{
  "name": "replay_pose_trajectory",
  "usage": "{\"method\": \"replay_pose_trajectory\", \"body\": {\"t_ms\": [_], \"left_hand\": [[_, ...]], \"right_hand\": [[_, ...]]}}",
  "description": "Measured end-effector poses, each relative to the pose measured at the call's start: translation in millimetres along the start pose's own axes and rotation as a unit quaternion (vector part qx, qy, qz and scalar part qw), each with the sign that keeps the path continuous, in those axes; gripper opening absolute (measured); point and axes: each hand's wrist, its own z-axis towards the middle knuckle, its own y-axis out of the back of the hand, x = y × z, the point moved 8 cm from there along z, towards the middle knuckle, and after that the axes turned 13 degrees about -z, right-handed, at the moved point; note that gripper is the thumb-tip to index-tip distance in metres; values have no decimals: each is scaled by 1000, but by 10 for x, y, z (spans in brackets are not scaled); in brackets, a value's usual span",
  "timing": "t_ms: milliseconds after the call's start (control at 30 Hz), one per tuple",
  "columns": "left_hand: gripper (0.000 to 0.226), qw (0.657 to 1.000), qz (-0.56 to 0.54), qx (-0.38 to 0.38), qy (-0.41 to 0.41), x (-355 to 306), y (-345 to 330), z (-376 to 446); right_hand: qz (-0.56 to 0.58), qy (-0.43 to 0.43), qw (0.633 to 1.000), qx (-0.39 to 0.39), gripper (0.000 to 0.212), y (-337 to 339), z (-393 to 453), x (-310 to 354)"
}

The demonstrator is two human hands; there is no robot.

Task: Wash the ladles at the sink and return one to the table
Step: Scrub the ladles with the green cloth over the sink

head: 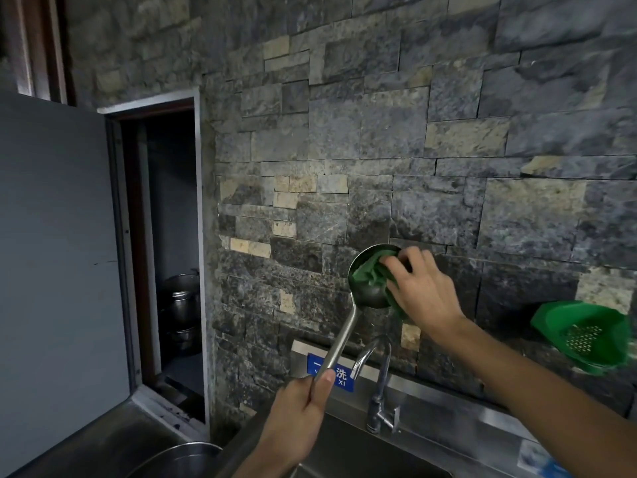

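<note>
A steel ladle is raised above the sink, its bowl up against the stone wall. My left hand grips the lower end of its handle, thumb along the shaft. My right hand holds a green scouring cloth and presses it into the ladle's bowl, fingers curled over the cloth. The curved steel tap stands just below the ladle at the sink's back edge. No water stream is visible.
A green plastic colander leans on the ledge at the right. A blue sign is fixed behind the tap. At lower left lies the rim of a steel basin. A dark wall opening at left holds stacked steel pots.
</note>
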Motion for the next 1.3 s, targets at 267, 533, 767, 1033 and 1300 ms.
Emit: {"method": "replay_pose_trajectory", "body": {"t_ms": [267,533,767,1033,1300], "left_hand": [[63,1000,3,-8,-26,-123,-213,124],[67,999,-31,19,27,179,3,195],[31,994,-93,47,14,120,20,270],[18,998,38,-18,-35,-46,90,185],[23,995,13,-98,-6,-150,263,264]], "right_hand": [[377,-132,915,-59,33,118,73,120],[36,85,995,-41,40,9,-91,-161],[368,-270,888,-56,30,117,-54,-565],[294,-163,942,1,35,219,297,-283],[167,196,965,46,43,125,19,640]]}}
